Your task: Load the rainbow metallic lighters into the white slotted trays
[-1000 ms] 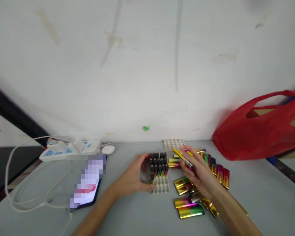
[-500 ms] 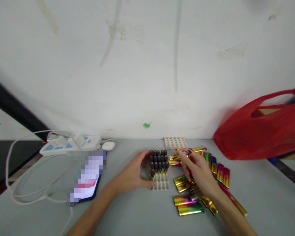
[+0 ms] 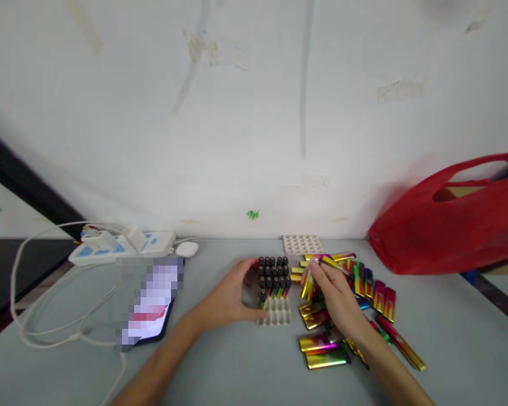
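A white moulded tray (image 3: 279, 317) holds several lighters (image 3: 273, 279) standing upright with black tops; its front rows of pockets hold none. My left hand (image 3: 231, 298) grips the tray's left side, fingers curled around it. My right hand (image 3: 334, 293) is pinched on a shiny gold lighter (image 3: 308, 284), held tilted just right of the tray. More iridescent lighters (image 3: 324, 358) lie loose on the grey table under and around that hand.
A second white tray (image 3: 302, 244) lies by the wall. A red plastic bag (image 3: 452, 225) sits at the right. At the left are a phone (image 3: 150, 307), a white power strip (image 3: 122, 248) with cables and a small white puck (image 3: 187, 248).
My right hand came down and left toward the tray, turning the gold lighter from lying across the fingers to pointing downward. The left hand stayed on the tray.
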`<state>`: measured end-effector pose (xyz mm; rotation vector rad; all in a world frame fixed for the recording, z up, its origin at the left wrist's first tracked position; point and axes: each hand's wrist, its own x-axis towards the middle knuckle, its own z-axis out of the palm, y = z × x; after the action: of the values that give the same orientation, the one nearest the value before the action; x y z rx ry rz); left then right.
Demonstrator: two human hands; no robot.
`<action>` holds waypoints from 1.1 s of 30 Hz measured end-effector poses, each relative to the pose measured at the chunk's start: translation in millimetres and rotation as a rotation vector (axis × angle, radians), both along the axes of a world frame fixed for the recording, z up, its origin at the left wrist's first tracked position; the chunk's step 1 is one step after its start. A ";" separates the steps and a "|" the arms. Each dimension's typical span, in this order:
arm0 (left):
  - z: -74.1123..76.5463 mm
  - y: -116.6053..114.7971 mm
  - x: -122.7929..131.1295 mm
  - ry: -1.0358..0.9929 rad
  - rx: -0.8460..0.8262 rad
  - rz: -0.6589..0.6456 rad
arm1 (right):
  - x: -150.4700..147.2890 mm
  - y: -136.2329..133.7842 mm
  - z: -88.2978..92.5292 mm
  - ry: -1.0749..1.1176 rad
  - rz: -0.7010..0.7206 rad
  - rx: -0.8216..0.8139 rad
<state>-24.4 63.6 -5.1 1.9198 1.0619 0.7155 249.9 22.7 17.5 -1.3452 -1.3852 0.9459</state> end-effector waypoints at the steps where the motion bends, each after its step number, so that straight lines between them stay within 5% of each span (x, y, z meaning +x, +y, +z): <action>1: -0.3 0.1 0.0 -0.003 0.004 -0.001 | -0.3 -0.3 -0.5 -0.003 0.003 -0.006; 20: 0.6 -0.4 -0.2 -0.002 -0.004 -0.007 | 5.1 2.5 -0.2 0.044 -0.039 0.057; 33: 2.7 -1.3 1.5 0.000 0.007 -0.007 | 7.1 4.0 -7.9 -0.109 -0.033 0.169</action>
<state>-22.9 62.3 -2.4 1.9286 1.0529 0.7162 257.0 26.7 9.6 -1.3029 -1.4858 0.7257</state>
